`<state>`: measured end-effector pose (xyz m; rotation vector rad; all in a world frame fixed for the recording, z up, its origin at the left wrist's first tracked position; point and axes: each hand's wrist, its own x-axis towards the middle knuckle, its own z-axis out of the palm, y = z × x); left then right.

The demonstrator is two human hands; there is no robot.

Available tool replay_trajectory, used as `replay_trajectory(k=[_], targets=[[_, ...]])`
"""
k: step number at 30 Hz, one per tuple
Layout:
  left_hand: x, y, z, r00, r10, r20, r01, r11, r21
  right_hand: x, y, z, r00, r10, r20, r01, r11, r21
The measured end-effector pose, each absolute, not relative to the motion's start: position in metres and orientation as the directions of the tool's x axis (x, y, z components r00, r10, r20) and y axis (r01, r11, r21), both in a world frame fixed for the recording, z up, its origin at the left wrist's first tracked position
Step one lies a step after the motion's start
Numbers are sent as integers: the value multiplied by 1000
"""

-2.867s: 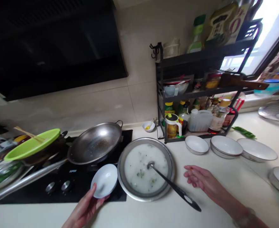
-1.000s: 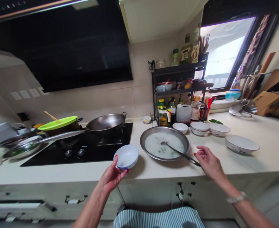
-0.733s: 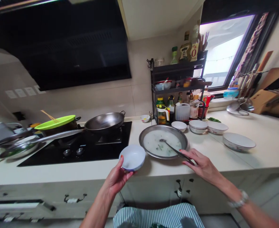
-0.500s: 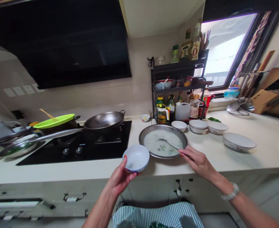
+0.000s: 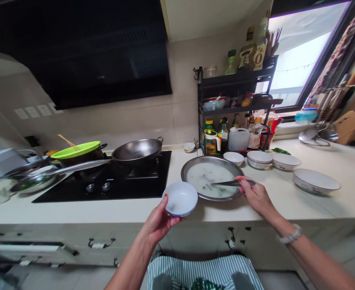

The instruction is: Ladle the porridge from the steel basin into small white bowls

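My left hand [image 5: 162, 219] grips a small white bowl [image 5: 182, 198] by its near left side, thumb on the rim. The bowl is tilted a little toward me and hangs just in front of the counter edge. Closed round the dark handle of a spoon [image 5: 230, 183], my right hand [image 5: 256, 195] is above the right rim of a wide steel basin [image 5: 186, 180]. In the basin is a cloudy white liquid [image 5: 206, 173] with bits of green. The spoon's head lies low over or in the liquid; I cannot tell which.
Behind the basin stand a small bowl [image 5: 234, 158], stacked bowls [image 5: 259, 158] and a black rack [image 5: 238, 76] with bottles. Farther right are two more bowls. A steel wok [image 5: 137, 150] sits on the black hob [image 5: 117, 183], its long handle reaching left near a green colander [image 5: 76, 150].
The spoon has turned in my right hand and now lies flatter, its head less sunk. My left hand still holds the bowl near the basin. The view has shifted slightly left.
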<state>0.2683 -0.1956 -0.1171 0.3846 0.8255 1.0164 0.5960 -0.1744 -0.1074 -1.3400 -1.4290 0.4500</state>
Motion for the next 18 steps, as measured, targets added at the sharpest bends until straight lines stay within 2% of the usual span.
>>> replay_trajectory(k=[7, 14, 18], targets=[[259, -185, -118, 212, 886, -413, -596, 452, 663, 571, -173, -99, 3, 871, 492, 566, 404, -719], [254, -178, -129, 155, 890, -429, -596, 430, 678, 557, -173, -99, -216, 790, 574, 563, 581, -588], [252, -179, -128, 128, 890, -437, -611, 418, 673, 565, -186, -94, -263, 774, 576, 559, 609, -563]])
